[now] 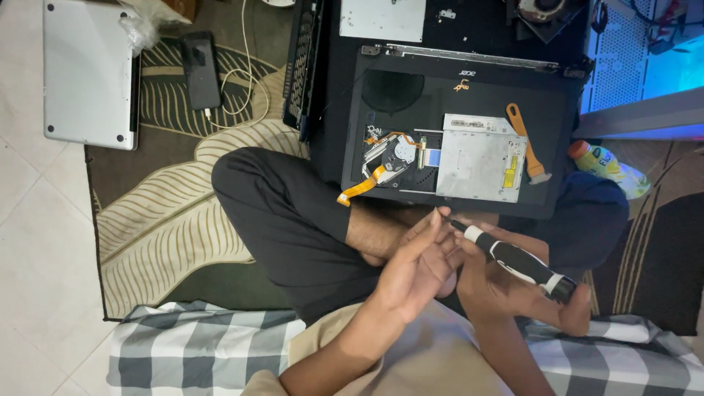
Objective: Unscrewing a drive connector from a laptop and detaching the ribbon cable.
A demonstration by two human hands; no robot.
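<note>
My right hand (513, 290) grips a black screwdriver (517, 262) with a white collar, its tip pointing up-left. My left hand (414, 268) is held flat beside it, fingertips pinched at the screwdriver's tip; what lies between them is too small to see. Just above the hands, an upturned black laptop base (400, 95) rests on my crossed legs. On it lies an opened optical drive (396, 158) with an orange ribbon cable (357, 191), beside the drive's silver metal cover (477, 158). An orange pry tool (526, 143) lies at the cover's right edge.
A silver closed laptop (88, 70) lies on the tiled floor at upper left. A black phone (201, 70) and white cable (246, 81) sit on the leaf-patterned rug. A black keyboard panel (302, 66) leans left of the base. A bottle (605, 165) lies at right.
</note>
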